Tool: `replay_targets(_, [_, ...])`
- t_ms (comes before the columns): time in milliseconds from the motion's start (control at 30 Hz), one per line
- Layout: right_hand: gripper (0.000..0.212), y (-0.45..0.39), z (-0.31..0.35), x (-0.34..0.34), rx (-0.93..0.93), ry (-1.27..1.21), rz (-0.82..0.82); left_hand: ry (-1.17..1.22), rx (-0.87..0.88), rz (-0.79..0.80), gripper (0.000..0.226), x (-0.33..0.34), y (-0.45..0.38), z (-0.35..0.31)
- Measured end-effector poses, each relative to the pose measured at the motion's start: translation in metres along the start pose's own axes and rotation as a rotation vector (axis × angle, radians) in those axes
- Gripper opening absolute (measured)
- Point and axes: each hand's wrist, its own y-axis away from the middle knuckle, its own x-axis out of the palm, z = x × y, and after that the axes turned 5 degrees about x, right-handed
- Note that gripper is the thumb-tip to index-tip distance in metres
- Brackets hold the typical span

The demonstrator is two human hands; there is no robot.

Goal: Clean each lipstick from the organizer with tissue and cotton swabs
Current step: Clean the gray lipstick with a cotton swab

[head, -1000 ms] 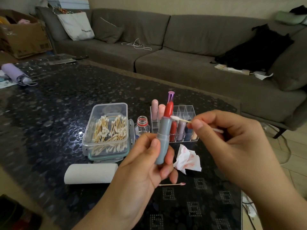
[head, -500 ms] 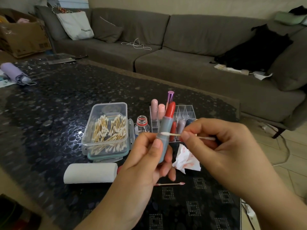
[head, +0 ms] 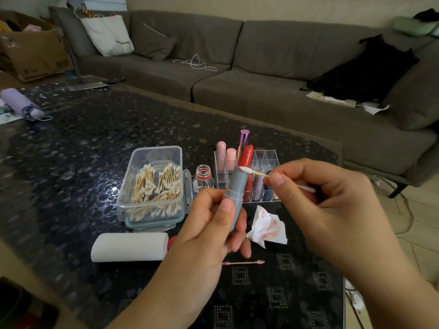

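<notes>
both hands [head: 211, 224] raised — left gripping, right [head: 332, 205] pinching.

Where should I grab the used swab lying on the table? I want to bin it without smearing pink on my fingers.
Pinch the used swab at mid-stick, coming straight down from above. It lies flat and crosswise on the table, and both cotton tips look pink-stained, so only the bare wooden middle is clean.

A grey sofa [head: 273, 74] runs along the wall behind the dark pebble-patterned table [head: 78, 150]. On its seat lie a white tote bag [head: 108, 35], a grey cushion [head: 155, 47], a tangled white cord [head: 196, 64] and a black garment [head: 363, 72] (some papers beside it). A cardboard box [head: 31, 51] stands at the far left, and a lilac folded umbrella [head: 20, 103] lies on the table's left edge.
</notes>
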Motion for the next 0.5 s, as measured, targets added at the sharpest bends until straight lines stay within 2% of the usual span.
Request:
replay_targets(267, [0.018,0.0,0.0013,0.006,0.024,-0.005,0.111,-0.015,0.042,-0.01,0.013,0.0011,-0.0013,0.003])
replay_targets(500, [0.013,0.0002,0.0043,-0.0001,0.018,-0.031,-0.005,-0.096,0.061,-0.005,0.016,-0.0018,-0.0006,0.0042])
